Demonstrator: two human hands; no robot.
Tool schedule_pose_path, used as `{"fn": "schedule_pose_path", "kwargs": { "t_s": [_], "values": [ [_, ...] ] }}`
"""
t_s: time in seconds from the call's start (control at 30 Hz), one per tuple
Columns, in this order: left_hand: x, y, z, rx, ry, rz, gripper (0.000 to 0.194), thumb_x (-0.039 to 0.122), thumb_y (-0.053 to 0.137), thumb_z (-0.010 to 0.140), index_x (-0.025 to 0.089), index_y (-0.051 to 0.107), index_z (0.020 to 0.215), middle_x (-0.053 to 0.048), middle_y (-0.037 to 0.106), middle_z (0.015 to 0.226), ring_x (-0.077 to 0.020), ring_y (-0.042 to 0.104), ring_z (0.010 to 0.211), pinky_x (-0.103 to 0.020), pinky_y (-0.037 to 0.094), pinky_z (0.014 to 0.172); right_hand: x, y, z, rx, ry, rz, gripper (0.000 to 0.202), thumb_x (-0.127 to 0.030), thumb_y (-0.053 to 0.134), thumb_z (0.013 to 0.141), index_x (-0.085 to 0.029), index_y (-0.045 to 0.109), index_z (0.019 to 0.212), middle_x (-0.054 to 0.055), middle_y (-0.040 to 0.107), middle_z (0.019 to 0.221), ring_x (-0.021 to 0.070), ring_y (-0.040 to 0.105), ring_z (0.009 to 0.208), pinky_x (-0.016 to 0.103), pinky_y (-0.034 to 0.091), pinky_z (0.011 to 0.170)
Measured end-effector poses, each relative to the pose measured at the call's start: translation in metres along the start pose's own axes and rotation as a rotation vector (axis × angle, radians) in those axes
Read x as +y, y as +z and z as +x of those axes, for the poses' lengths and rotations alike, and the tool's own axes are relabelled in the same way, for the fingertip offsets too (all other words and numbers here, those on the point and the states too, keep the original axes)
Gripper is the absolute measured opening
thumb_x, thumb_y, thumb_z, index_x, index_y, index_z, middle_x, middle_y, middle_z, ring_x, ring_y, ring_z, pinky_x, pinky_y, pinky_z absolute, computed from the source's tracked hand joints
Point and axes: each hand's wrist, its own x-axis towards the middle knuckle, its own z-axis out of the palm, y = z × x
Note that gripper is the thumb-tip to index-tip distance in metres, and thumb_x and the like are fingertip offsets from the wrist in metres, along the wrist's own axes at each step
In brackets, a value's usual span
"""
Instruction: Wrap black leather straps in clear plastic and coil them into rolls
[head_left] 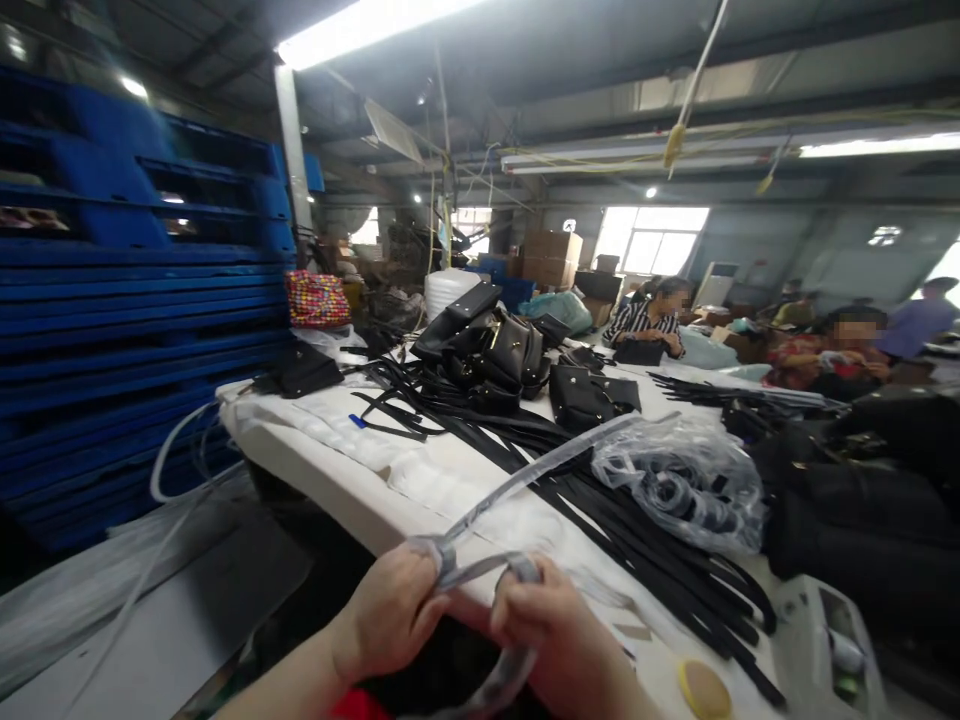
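"While the left hand [397,605] and the right hand [544,612] are held out by the edge of the white table [300,465], how are they closed?"

"Both are clenched: a grey strip [536,470] is gripped in the left, and another stretch of it is grasped by the right."

"And where is the strip led?"

"A short length is slung between the fists, more is hung below the right, and beyond the left it is stretched over black straps [645,550] toward a clear plastic bag [709,450], in which grey coils [667,488] are contained."
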Motion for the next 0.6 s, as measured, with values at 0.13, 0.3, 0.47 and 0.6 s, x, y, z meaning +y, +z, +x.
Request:
{"fn": "schedule_pose_path", "kwargs": {
  "t_s": [0.13, 0.3, 0.47, 0.6],
  "values": [
    [0.02, -0.006, 0.011, -0.182, -0.301, -0.346, 0.068, 0.065, 0.022, 0.092, 0.019, 0.059, 0.058, -0.004, 0.054, 0.049, -0.0152, 0.049, 0.045, -0.026, 0.038, 0.047, -0.038, -0.037, 0.0, 0.455, -0.165, -0.465, 0.019, -0.025, 0.064, 0.07, -0.016, 0.069, 0.086, 0.003, 0.064, 0.072, 0.0161, 0.057, 0.068, 0.03, 0.049, 0.07],
    [0.072, -0.032, 0.046, -0.393, -0.541, -0.945, 0.077, 0.078, 0.03, 0.083, 0.015, 0.057, 0.048, 0.004, 0.033, 0.028, -0.0069, 0.025, 0.024, -0.022, 0.024, 0.033, -0.039, 0.005, 0.003, 0.359, -0.317, -0.67, 0.068, -0.015, 0.063, 0.069, -0.023, 0.048, 0.135, 0.006, 0.063, 0.115, 0.0217, 0.059, 0.102, 0.035, 0.045, 0.095],
    [0.086, -0.04, 0.072, 0.149, -0.429, -1.005, 0.063, 0.067, 0.034, 0.091, 0.015, 0.065, 0.076, 0.006, 0.039, 0.039, -0.012, 0.045, 0.038, -0.028, 0.05, 0.054, -0.002, 0.055, 0.016, 0.047, -0.056, -0.458, 0.024, -0.031, 0.05, 0.09, -0.02, 0.069, 0.101, -0.001, 0.06, 0.072, 0.0117, 0.054, 0.063, 0.021, 0.046, 0.061],
    [0.032, -0.032, 0.069, 0.619, 0.056, -0.257, 0.043, 0.052, 0.04, 0.095, 0.015, 0.061, 0.093, -0.011, 0.068, 0.085, -0.025, 0.064, 0.093, -0.042, 0.046, 0.095, 0.0, 0.041, 0.0, -0.35, -0.02, -0.137, 0.039, -0.048, 0.052, 0.09, -0.015, 0.072, 0.094, 0.0, 0.057, 0.067, 0.0073, 0.048, 0.054, 0.018, 0.04, 0.053]
  ]
}}
